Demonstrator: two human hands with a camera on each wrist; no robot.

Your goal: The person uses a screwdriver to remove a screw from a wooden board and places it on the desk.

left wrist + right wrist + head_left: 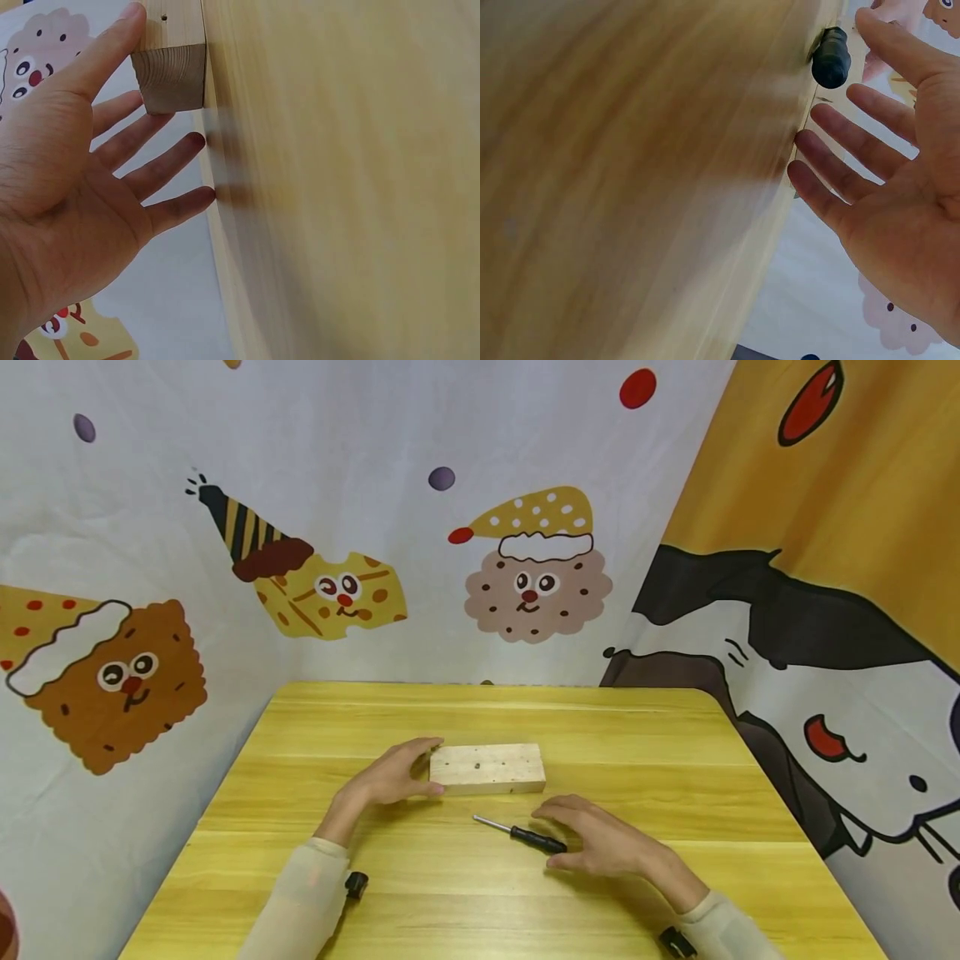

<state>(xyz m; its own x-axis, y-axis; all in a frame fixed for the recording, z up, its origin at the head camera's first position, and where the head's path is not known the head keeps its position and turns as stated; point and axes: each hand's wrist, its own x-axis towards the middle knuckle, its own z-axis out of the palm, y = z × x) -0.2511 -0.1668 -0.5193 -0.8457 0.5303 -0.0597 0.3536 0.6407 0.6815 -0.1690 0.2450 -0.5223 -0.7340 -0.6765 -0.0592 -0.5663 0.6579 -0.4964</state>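
A pale wooden block (487,768) with several small holes in its top lies flat on the table (420,893). At the block's left end is my left hand (390,774), thumb on the near side and fingers towards the far side. The left wrist view shows those fingers spread and the thumb (105,56) by the block's edge; whether it touches cannot be told. A screwdriver (536,839) with a black handle lies in front of the block, tip pointing left. Beside its handle my right hand (600,837) has its fingers spread, holding nothing.
A dark band (357,885) is at the left wrist, another (677,942) at the right. Behind the table's far edge hangs a white cloth (420,660) printed with cartoon figures. An orange printed cloth (862,510) hangs at the right.
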